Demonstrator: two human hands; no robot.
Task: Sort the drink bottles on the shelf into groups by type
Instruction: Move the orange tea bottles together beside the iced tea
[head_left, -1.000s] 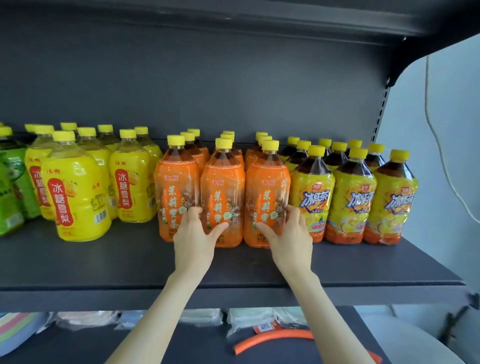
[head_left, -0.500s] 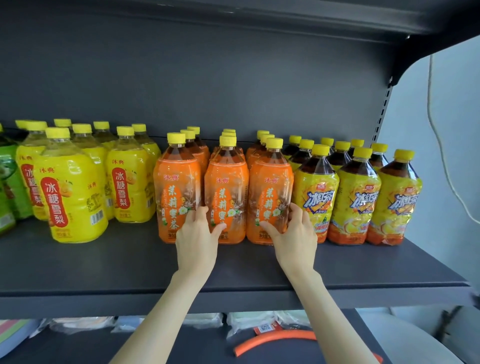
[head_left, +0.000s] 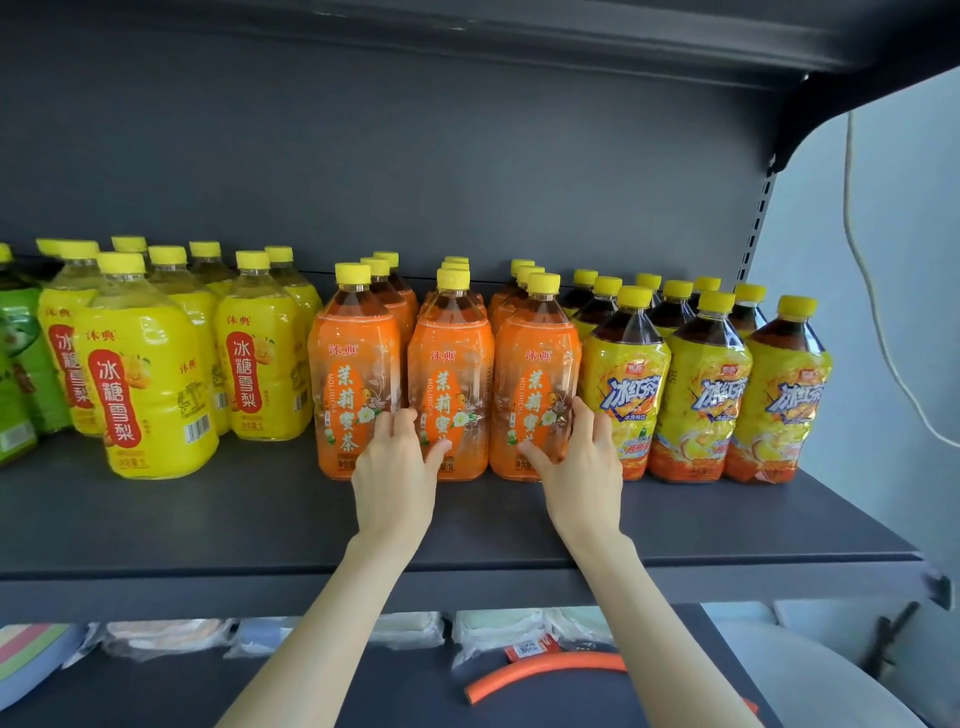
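Three rows of orange jasmine tea bottles stand mid-shelf. My left hand (head_left: 397, 467) grips the low part of the middle front orange bottle (head_left: 451, 364), with fingers in the gap beside the left front orange bottle (head_left: 353, 374) and the thumb on the label. My right hand (head_left: 579, 462) grips the right front orange bottle (head_left: 535, 364), fingers wedged against the neighbouring iced tea bottle (head_left: 626, 374). Yellow pear drink bottles (head_left: 140, 374) are grouped to the left, and green bottles (head_left: 18, 364) stand at the far left edge. Dark iced tea bottles fill the right.
The dark shelf board (head_left: 260, 519) has bare room in front of the bottles. Its front edge runs under my wrists. The lower shelf holds wrapped packs (head_left: 478, 629) and an orange tube (head_left: 545, 670). A white cable (head_left: 852, 249) hangs to the right of the shelf upright.
Both hands keep their hold on the same two orange bottles. The middle and right front bottles have slid slightly back, into line with the left one.
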